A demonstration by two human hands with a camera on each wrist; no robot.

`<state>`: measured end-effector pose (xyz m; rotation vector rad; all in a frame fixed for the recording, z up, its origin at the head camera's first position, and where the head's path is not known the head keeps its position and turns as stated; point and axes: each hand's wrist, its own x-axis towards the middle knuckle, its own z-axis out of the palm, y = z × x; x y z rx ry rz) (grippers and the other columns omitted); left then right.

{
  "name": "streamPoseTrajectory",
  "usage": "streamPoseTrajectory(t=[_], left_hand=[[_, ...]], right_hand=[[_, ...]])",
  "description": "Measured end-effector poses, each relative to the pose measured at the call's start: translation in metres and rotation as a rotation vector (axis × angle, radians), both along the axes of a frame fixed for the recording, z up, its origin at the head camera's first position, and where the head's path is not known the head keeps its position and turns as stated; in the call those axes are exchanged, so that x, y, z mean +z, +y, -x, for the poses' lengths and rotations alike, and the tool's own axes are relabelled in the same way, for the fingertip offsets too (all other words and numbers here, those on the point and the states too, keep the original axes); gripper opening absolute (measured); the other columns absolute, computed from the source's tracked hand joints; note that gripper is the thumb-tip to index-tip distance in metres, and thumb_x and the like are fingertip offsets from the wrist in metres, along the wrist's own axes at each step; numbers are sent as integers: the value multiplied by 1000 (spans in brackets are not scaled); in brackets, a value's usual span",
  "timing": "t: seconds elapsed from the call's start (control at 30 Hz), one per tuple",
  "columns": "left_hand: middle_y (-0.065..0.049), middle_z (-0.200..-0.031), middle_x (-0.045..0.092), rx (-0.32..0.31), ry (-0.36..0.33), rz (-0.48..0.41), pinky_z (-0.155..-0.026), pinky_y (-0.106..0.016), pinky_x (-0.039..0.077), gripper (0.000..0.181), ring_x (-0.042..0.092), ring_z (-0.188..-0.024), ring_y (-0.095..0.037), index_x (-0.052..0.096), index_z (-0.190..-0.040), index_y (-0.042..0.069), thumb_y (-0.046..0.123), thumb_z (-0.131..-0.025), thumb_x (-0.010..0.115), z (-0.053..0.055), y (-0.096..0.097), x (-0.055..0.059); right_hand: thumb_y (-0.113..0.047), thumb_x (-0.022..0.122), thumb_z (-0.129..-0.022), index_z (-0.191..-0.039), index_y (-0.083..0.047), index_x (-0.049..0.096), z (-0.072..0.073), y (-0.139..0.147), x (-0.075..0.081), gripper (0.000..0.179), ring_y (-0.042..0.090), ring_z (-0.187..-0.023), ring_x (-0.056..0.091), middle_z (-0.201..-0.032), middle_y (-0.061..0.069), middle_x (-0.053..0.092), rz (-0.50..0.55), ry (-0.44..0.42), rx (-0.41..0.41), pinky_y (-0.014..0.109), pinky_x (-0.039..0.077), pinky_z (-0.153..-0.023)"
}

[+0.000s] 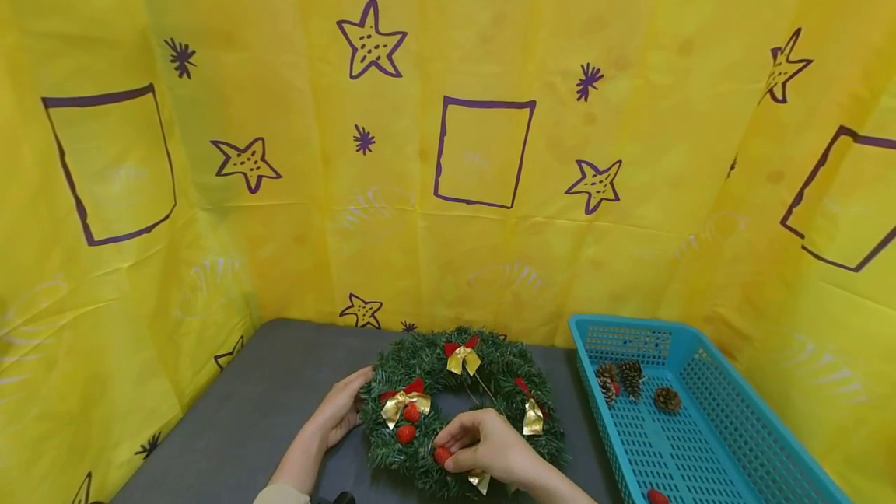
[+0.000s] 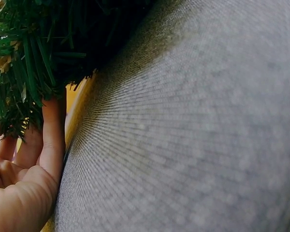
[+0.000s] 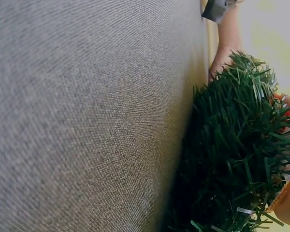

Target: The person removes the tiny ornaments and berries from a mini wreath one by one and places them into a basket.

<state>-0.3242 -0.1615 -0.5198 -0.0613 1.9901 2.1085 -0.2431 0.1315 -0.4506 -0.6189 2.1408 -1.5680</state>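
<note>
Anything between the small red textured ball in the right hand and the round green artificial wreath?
Nothing visible: the right hand pinches the red ball over the near side of the green wreath. A shiny gold bow sits beside it, not between.

yellow curtain [image 1: 420, 247] brightly, fairly evenly lit, wreath [image 2: 82, 36] deeply shadowed in left wrist view, near gray tabletop [image 2: 232, 154] blurred
</note>
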Motion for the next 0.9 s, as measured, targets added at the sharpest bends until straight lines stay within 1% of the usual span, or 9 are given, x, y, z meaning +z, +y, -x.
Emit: streamPoseTrajectory(t=[0.1, 0.27, 0.33, 0.43, 0.63, 0.73, 0.83, 0.87, 0.9], left_hand=[[-23, -163, 10, 6, -8, -3, -76, -35, 35, 70, 35, -74, -10, 19, -159, 5, 40, -104, 45, -1, 0, -1], [-22, -162, 13, 3, 2, -11, -69, -30, 33, 70, 35, -70, -7, 19, -158, 4, 39, -104, 46, -1, 1, -1], [-22, -162, 14, 7, 3, -8, -66, -27, 32, 70, 35, -69, -6, 20, -158, 4, 39, -104, 46, 0, 1, 0], [-21, -162, 15, 14, -3, -3, -65, -27, 31, 69, 35, -70, -7, 21, -158, 6, 40, -104, 45, 0, 0, 1], [-23, -163, 8, -7, -3, 17, -75, -36, 32, 70, 33, -75, -13, 17, -159, 7, 42, -105, 43, 0, -1, 0], [-26, -164, 4, -11, 2, 18, -82, -40, 32, 71, 32, -78, -14, 16, -159, 5, 43, -105, 43, 1, -1, -1], [-27, -163, 3, -10, 5, 37, -90, -45, 33, 71, 34, -84, -16, 17, -159, 4, 43, -105, 43, 1, 0, -1], [-27, -164, 2, -14, 8, 41, -94, -49, 35, 72, 42, -90, -21, 16, -159, 4, 44, -105, 42, 2, 0, 0], [-26, -164, 3, -12, 4, 46, -95, -50, 35, 72, 42, -89, -21, 17, -159, 5, 45, -105, 43, 2, 0, 0]], right_hand=[[-7, 75, -84, -107, -3, 74, 0, 0, 0, 23, 13, -85, 66, -99, 8, 74, -1, -6, -17, 30, 55, -71], [-8, 75, -85, -107, -4, 75, 0, 1, 3, 23, 12, -80, 67, -97, 6, 74, 6, -22, -50, 27, 53, -61], [-9, 75, -85, -108, -4, 74, 1, 1, 4, 23, 12, -80, 67, -98, 6, 74, 14, -25, -55, 26, 53, -61], [-9, 74, -86, -110, -2, 73, 1, 1, 7, 25, 12, -82, 68, -100, 7, 74, 38, -25, -48, 27, 55, -66], [-11, 72, -88, -116, 2, 70, 3, 9, 20, 31, 12, -88, 69, -106, 7, 73, 87, -65, -43, 33, 58, -79], [-13, 72, -89, -119, 2, 68, 6, 16, 27, 34, 13, -92, 68, -108, 6, 72, 92, -63, -58, 36, 58, -84], [-16, 73, -89, -119, 0, 68, 9, 23, 32, 35, 14, -94, 67, -109, 4, 72, 78, -43, -80, 38, 57, -86], [-17, 73, -89, -120, -1, 68, 10, 26, 34, 35, 14, -95, 67, -110, 4, 72, 72, -37, -85, 39, 57, -87], [-18, 74, -89, -120, 0, 68, 11, 28, 35, 36, 14, -95, 67, -110, 3, 72, 64, -30, -92, 39, 57, -87]])
